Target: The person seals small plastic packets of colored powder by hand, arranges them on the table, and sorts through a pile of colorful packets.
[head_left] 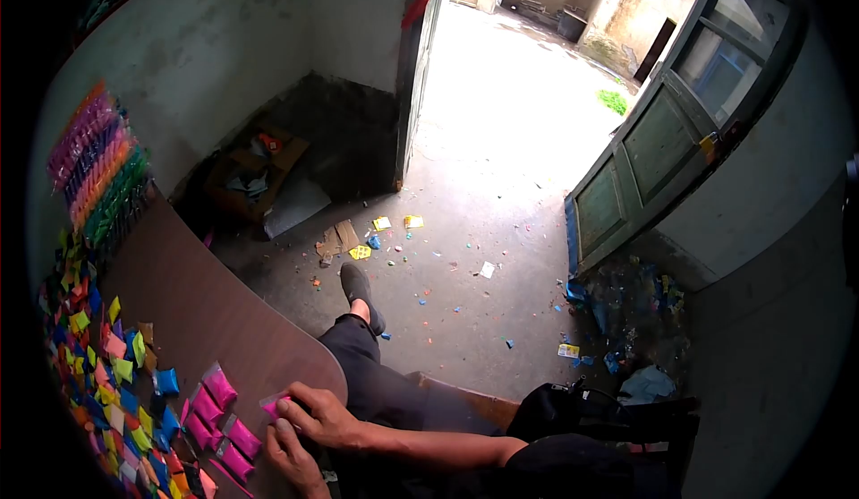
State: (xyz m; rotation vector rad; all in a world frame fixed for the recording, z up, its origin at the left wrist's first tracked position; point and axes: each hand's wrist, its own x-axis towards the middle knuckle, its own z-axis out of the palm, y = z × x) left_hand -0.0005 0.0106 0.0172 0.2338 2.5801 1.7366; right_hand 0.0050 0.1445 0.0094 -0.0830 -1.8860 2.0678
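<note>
A small pink packet [270, 406] with a clear edge is pinched in the fingers of my right hand [313, 416], over the edge of the brown table. Just below it, my left hand [293, 465] has its fingertips drawn together against the same packet; part of its grip is hidden. Several matching pink packets [208, 407] lie on the table to the left of my hands, in a loose cluster. Beyond them is a large heap of small packets [125, 409] in yellow, blue, orange and other colours.
The brown table [242, 320] has a rounded corner by my leg. Bundles of coloured packaging [98, 159] stand at its far end. Scraps litter the floor [447, 293]. A cardboard box [259, 172] sits in the corner, and a green door [635, 150] stands ajar on the right.
</note>
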